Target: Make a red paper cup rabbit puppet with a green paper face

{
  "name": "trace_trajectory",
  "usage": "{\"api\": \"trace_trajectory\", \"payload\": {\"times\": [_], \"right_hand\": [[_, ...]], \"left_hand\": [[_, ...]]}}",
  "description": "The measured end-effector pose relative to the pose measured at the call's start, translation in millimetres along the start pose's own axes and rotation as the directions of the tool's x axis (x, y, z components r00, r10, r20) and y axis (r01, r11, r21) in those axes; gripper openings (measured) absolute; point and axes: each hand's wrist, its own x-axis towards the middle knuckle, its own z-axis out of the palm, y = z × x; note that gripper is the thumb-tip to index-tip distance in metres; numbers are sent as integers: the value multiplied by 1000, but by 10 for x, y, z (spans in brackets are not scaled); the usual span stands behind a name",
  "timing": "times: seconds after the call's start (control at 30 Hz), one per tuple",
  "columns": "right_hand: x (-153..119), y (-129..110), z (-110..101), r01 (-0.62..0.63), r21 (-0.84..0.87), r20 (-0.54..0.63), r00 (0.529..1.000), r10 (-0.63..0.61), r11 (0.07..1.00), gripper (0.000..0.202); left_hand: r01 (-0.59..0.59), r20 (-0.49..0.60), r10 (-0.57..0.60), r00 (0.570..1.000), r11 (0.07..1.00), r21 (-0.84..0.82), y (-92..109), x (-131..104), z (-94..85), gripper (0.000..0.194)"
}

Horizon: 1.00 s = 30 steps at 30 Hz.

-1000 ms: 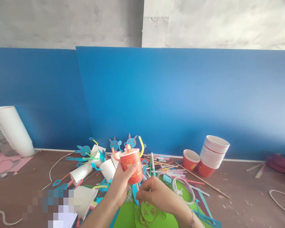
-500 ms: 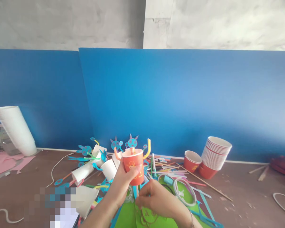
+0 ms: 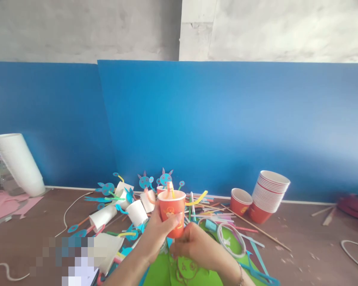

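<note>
My left hand (image 3: 164, 230) is wrapped round a red paper cup (image 3: 172, 216) with gold printing, held upright with the thumb across its front. A bent yellow straw (image 3: 197, 199) sticks out of its right side and an orange straw (image 3: 149, 196) out of its left. An orange-and-yellow piece (image 3: 170, 190) rises above the cup's rim. Close under the cup, my right hand (image 3: 192, 244) is closed at its base; the thin stick in its fingers is mostly hidden. Behind the cup stand blue paper animal heads (image 3: 166, 178) with pointed ears.
White paper cups (image 3: 137, 212) with blue cutouts lie to the left. Green sheets (image 3: 159, 270) and white tape rings (image 3: 231, 240) are under and beside my hands. Stacked red cups (image 3: 268, 196) stand right, tall white cups (image 3: 18, 165) far left. A blue panel (image 3: 197, 123) stands behind.
The cup has shifted slightly right and down. The yellow straw has swung from upright to nearly level, and the orange one has dropped outward. My right hand is now closer under the cup.
</note>
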Motion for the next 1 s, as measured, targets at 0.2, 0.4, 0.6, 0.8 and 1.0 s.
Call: {"api": "trace_trajectory", "payload": {"times": [0.2, 0.4, 0.6, 0.8, 1.0], "right_hand": [[57, 28, 78, 115, 152, -55, 993, -108, 982, 20], [-35, 79, -326, 11, -62, -109, 994, -18, 998, 18], [-59, 19, -581, 257, 232, -535, 839, -98, 938, 42], [-127, -154, -397, 268, 370, -197, 958, -206, 890, 35], [-84, -110, -447, 342, 202, -259, 922, -287, 918, 21]], "left_hand": [[-6, 13, 6, 1000, 1000, 20, -61, 30, -42, 63], [24, 85, -28, 996, 998, 51, 16, 31, -116, 58], [176, 371, -192, 908, 981, 77, -27, -27, -115, 71], [158, 444, -165, 881, 986, 52, -118, -19, -86, 78], [202, 336, -182, 924, 979, -26, -179, -52, -23, 69]]}}
